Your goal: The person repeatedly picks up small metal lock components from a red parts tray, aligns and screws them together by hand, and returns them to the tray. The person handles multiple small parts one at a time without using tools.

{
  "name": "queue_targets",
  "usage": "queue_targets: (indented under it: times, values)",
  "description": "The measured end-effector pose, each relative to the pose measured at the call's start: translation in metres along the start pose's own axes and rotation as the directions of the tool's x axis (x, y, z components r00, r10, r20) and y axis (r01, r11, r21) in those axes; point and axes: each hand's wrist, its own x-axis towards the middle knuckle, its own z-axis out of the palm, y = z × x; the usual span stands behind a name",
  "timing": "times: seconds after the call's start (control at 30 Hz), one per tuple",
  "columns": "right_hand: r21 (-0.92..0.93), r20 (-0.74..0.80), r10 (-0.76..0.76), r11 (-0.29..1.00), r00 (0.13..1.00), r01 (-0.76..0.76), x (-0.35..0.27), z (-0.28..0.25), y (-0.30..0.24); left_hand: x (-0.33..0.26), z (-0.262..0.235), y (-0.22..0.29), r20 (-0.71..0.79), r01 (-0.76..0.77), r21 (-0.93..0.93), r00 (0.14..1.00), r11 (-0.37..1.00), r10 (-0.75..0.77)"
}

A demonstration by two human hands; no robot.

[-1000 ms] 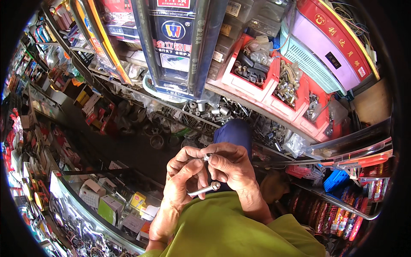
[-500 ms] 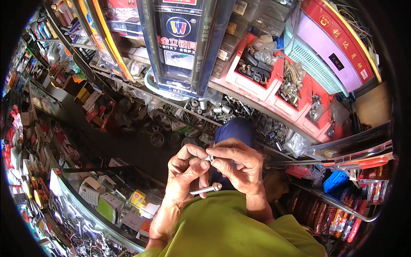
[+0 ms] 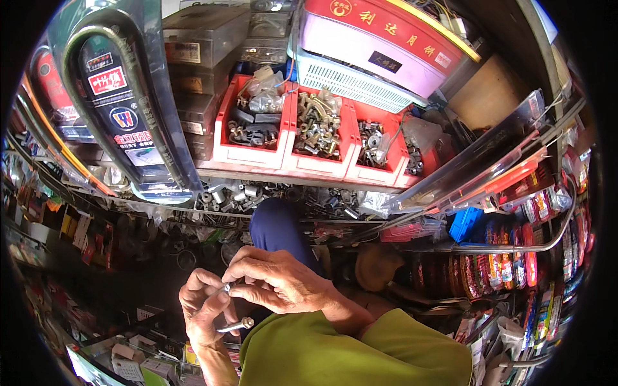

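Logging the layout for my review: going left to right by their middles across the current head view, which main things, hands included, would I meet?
Packaged U-shaped lock, left hand, metal rod, right hand, light blue basket, bright blue plastic item.

A row of red bins (image 3: 320,166) is sitting along a shelf (image 3: 290,179); the leftmost is holding dark grey parts (image 3: 255,133) and a clear plastic bag (image 3: 266,103), the next a heap of brass-toned fittings (image 3: 315,138). Beyond them a turquoise basket (image 3: 360,89) is standing, with a lilac box (image 3: 360,46) rising past it. Toward the left, dark translucent drawers (image 3: 199,67) are standing stacked, and a packaged U-shaped lock (image 3: 124,119) is showing beside them. Metal cylinders (image 3: 248,192) are lying below the bins. At right, a bright blue container (image 3: 465,224) is resting near shiny packets (image 3: 503,262).
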Motion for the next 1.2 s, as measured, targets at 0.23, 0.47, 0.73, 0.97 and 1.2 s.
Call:
queue_targets:
  times: [0.23, 0.47, 0.73, 0.97, 1.2]
  values:
    - [-0.257, -0.030, 0.007, 0.966, 1.000, -0.014, -0.004, 0.000, -0.002, -0.001, 0.008, -0.001, -0.058, -0.053, 0.239, 0.996, 0.970, 0.068]
    - [-0.256, -0.053, 0.070, 0.963, 0.996, -0.081, 0.000, -0.002, -0.011, -0.007, 0.014, 0.001, -0.066, -0.031, 0.281, 0.996, 0.959, 0.052]
    - [-0.148, -0.032, 0.088, 0.985, 0.996, -0.091, 0.000, 0.003, 0.006, -0.006, 0.012, -0.003, -0.042, 0.007, 0.298, 0.999, 0.955, 0.006]
    - [0.319, -0.108, 0.365, 0.894, 0.925, -0.316, -0.004, 0.003, 0.001, -0.001, 0.010, -0.003, -0.063, 0.064, 0.034, 0.996, 0.997, -0.062]
    - [0.172, -0.075, 0.111, 0.980, 0.991, -0.097, 0.001, 0.011, 0.008, -0.001, 0.000, -0.002, -0.025, 0.057, -0.121, 0.998, 0.991, -0.061]
